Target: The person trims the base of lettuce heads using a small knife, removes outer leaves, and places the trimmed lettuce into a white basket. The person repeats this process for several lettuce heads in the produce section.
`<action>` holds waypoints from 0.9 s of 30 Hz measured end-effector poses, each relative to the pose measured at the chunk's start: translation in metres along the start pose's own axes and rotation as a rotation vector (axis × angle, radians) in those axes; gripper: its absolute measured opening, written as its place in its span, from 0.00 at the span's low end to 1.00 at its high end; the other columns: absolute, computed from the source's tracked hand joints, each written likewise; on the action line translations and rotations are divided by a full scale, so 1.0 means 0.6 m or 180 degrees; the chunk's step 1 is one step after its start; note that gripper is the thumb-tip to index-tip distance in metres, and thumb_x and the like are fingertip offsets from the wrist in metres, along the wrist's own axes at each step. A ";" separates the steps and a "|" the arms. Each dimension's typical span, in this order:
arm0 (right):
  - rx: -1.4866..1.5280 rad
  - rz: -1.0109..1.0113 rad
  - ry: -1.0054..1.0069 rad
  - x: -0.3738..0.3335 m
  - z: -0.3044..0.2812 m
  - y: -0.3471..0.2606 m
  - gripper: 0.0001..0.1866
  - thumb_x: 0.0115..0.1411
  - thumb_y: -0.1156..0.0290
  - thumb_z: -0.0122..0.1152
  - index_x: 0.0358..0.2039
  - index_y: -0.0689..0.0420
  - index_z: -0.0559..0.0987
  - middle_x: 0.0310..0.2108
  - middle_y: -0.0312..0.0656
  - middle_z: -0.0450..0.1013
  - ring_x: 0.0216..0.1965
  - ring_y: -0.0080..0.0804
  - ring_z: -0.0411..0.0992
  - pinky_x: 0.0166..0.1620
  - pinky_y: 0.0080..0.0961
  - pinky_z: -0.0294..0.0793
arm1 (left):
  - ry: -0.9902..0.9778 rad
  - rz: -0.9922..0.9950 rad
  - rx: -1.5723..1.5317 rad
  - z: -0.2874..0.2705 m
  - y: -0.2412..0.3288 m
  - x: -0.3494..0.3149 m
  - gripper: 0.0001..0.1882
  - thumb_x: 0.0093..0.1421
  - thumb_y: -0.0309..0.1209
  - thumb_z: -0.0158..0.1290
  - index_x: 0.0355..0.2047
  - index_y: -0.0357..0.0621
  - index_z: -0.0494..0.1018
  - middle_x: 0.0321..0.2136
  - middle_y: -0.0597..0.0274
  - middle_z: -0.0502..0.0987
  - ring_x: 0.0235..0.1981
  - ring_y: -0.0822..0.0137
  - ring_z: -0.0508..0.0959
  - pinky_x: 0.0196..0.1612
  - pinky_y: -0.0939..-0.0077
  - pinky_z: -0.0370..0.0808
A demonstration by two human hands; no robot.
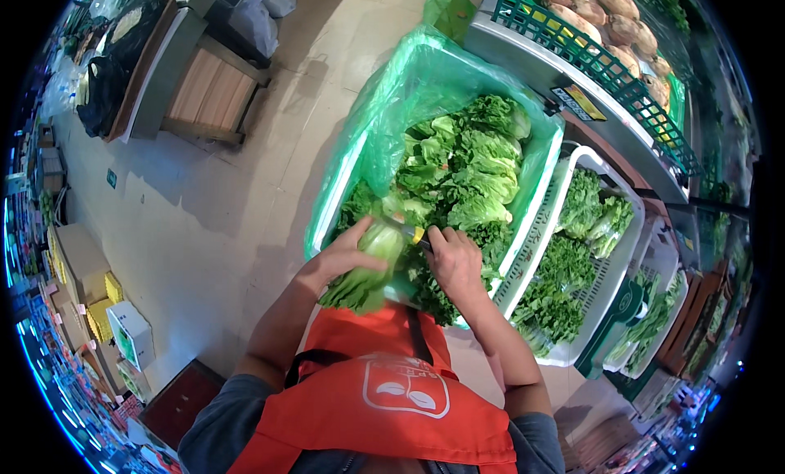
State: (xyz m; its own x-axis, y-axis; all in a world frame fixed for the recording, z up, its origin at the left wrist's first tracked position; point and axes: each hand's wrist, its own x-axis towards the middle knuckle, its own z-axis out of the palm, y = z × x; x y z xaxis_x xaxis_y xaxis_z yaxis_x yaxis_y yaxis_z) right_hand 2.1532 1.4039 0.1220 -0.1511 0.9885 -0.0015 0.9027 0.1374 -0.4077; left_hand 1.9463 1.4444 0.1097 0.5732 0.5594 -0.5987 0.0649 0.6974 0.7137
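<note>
The left hand (347,253) grasps a pale green, loose-leaved head of lettuce (380,249), thumb across its near side; most of the other fingers are hidden behind the leaves. The lettuce is at the near left part of a white, rectangular box lined with translucent green plastic film (380,98), its outer leaves hanging toward the person.

The right hand (454,261) is clenched around a short knife with a black-and-yellow handle (420,236). The blade points left to the far end of the lettuce; its tip is blurred, and whether it touches the lettuce cannot be determined.

Inside the box, further green lettuce heads (486,167) lie packed to the right and far side; their lower parts and the box floor beneath them are covered. Darker curly leaves are partly concealed by the right hand.

Right of the box, a white perforated plastic basket (612,170) holds leafy green bunches (564,266). At far right, pale brown, elongated roots (617,24) sit behind a dark green lattice crate wall (564,41), cut off by the upper edge. A red apron (368,400) covers the person's front.
</note>
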 end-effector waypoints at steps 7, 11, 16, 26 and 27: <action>0.0018 0.0657 -0.0546 -0.021 0.056 0.061 0.11 0.49 0.64 0.56 0.25 0.55 0.67 0.18 0.44 0.69 0.22 0.42 0.70 0.24 0.37 0.68 | -0.0330 0.0092 -0.0192 -0.032 0.016 -0.045 0.38 0.38 0.22 0.60 0.52 0.40 0.56 0.41 0.62 0.67 0.44 0.71 0.66 0.47 0.79 0.62; 0.0716 0.1490 -0.1017 -0.034 0.018 0.062 0.14 0.54 0.59 0.52 0.32 0.57 0.69 0.23 0.49 0.71 0.25 0.48 0.71 0.27 0.40 0.68 | -0.0254 -0.0064 -0.0180 -0.041 0.030 -0.038 0.43 0.32 0.18 0.60 0.52 0.38 0.55 0.43 0.62 0.66 0.45 0.71 0.66 0.48 0.79 0.62; 0.0472 0.2303 -0.0022 -0.068 0.024 0.144 0.20 0.58 0.56 0.46 0.46 0.56 0.64 0.30 0.55 0.71 0.32 0.52 0.70 0.33 0.42 0.66 | -0.0458 -0.0023 -0.1962 -0.011 0.031 -0.024 0.44 0.37 0.29 0.58 0.56 0.46 0.50 0.50 0.45 0.62 0.48 0.49 0.67 0.45 0.53 0.71; -0.0079 0.1998 0.0337 -0.035 0.065 0.222 0.27 0.53 0.61 0.52 0.51 0.60 0.63 0.33 0.50 0.64 0.34 0.45 0.65 0.33 0.39 0.68 | -0.0574 -0.0369 -0.2329 0.041 0.016 0.097 0.33 0.46 0.37 0.48 0.53 0.39 0.57 0.47 0.45 0.66 0.45 0.54 0.70 0.48 0.62 0.67; -0.0013 0.1967 0.0457 -0.022 0.058 0.229 0.27 0.53 0.61 0.52 0.51 0.61 0.63 0.33 0.50 0.64 0.35 0.45 0.65 0.34 0.39 0.69 | -0.0561 -0.0392 -0.2279 0.043 0.017 0.105 0.31 0.47 0.37 0.46 0.53 0.38 0.58 0.47 0.46 0.67 0.46 0.54 0.69 0.51 0.63 0.64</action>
State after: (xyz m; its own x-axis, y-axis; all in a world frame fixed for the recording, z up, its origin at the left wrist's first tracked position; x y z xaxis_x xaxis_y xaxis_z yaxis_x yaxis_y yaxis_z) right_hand 2.2653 1.4074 0.0343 0.4536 0.8840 -0.1127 0.8076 -0.4613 -0.3674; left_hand 2.0040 1.4750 0.0884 0.7224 0.4203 -0.5491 -0.3761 0.9052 0.1981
